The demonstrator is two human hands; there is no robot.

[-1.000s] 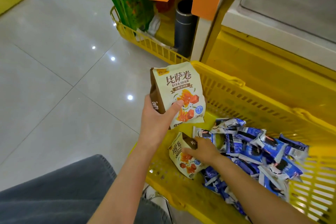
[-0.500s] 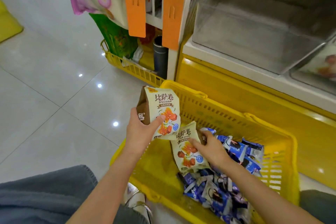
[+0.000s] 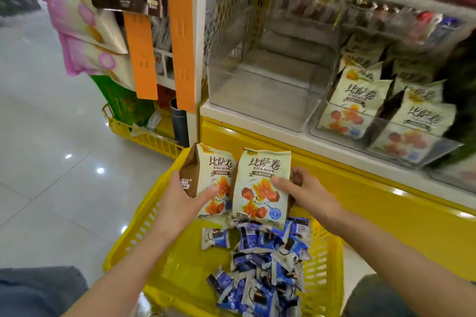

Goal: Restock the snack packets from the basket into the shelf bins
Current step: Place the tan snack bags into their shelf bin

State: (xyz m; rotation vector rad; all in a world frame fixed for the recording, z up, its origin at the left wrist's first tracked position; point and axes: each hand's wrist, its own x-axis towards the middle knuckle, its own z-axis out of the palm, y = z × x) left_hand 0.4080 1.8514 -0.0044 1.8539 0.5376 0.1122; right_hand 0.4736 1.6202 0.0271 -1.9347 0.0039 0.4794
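Your denim-clad knee (image 3: pixel 38 291) sits just left of the yellow basket (image 3: pixel 144 216), whose near half holds a loose heap of small blue-and-white snack packets (image 3: pixel 268 265).

Above the basket's far half, you hold two cream Bisajuan pizza-roll packets upright and side by side, their edges touching. Your left hand (image 3: pixel 180 198) grips the left pizza-roll packet (image 3: pixel 216 177) by its brown side gusset, thumb across the printed front. Your right hand (image 3: pixel 306 193) grips the right pizza-roll packet (image 3: pixel 261 185) from its right edge, thumb pressed on the front and fingers curled behind. Both packets are clear of the blue-and-white heap below them.

Directly beyond the basket runs the shelf's yellow base (image 3: pixel 360 203). Above it, beyond the basket's far rim, stands a clear plastic bin (image 3: pixel 257 110) with nothing visible inside. Beyond the basket and to its right, a second clear bin (image 3: pixel 417 154) holds matching cream pizza-roll packets (image 3: pixel 358 95), blurred by motion.

Beyond the basket's far left corner, a second yellow basket (image 3: pixel 144 136) rests on the tiled floor beside a dark cylindrical flask (image 3: pixel 179 121). Two orange strips (image 3: pixel 140 56) hang above it, with pink-and-cream bags (image 3: pixel 87 41) to their left.
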